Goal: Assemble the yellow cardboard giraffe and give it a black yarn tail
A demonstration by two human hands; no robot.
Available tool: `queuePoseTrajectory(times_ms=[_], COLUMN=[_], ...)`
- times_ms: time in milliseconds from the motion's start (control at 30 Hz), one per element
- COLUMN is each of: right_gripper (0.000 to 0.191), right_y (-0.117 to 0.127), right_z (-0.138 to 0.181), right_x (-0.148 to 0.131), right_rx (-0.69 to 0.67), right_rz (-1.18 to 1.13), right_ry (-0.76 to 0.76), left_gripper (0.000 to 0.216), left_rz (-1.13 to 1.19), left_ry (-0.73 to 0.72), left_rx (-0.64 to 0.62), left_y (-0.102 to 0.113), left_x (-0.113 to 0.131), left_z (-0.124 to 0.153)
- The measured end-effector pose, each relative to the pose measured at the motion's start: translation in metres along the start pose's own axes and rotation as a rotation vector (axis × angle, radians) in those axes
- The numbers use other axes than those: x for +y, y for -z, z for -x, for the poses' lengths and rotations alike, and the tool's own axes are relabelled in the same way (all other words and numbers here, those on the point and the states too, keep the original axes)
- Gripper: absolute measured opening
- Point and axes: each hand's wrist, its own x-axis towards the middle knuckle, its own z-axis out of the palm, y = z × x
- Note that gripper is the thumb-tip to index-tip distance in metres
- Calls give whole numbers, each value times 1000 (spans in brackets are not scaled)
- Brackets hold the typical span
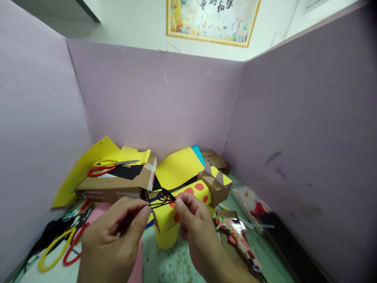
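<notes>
Both hands pinch a looped black cord [163, 196] in front of me. My left hand [116, 232] closes thumb and forefinger on its left end. My right hand [196, 224] grips the right side of the loops between thumb and fingers. Just behind the cord, partly covered by it and by my right hand, stands a yellow paper-covered box [194, 190] with red-orange spots, raised on yellow tube-like legs [166, 237]. Next to its right end is a small brown cardboard box [216, 184] with pointed flaps and yellow patches on top.
Scissors [112, 165] with red and yellow handles rest on a cardboard box [118, 184]; a second pair [70, 236] lies front left. Yellow sheets [176, 167] lean at the back. A floral-patterned glue gun [240, 236] lies right, near a dark tray-like object [290, 247]. Lilac panels [156, 94] enclose three sides.
</notes>
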Motion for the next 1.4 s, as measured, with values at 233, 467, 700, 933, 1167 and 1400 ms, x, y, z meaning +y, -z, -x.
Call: queuePoseTrajectory(times_ms=[233,467,700,933,1167,1400], right_gripper=[26,12,12,12,10,6], right_y=[0,17,29,30,26,22], right_z=[1,2,2,-6,-4,-6], right_x=[1,-22,-48,-45,-36,-27], right_rx=[-16,-445,-685,-721,-601,-480], right_rz=[54,442,1050,1065,787,590], right_ry=[30,63,561,753,804,891], left_gripper=[13,15,23,24,18,23], left_rz=[39,-59,167,399,519,602], left_ry=[-61,-68,220,409,492,521], left_rx=[-116,-261,-890,-916,-793,-731], left_y=[2,24,6,-2,-2,-3], left_x=[-3,-22,-18,-28,-32,-35], left_z=[0,-21,-20,-17,-18,-13])
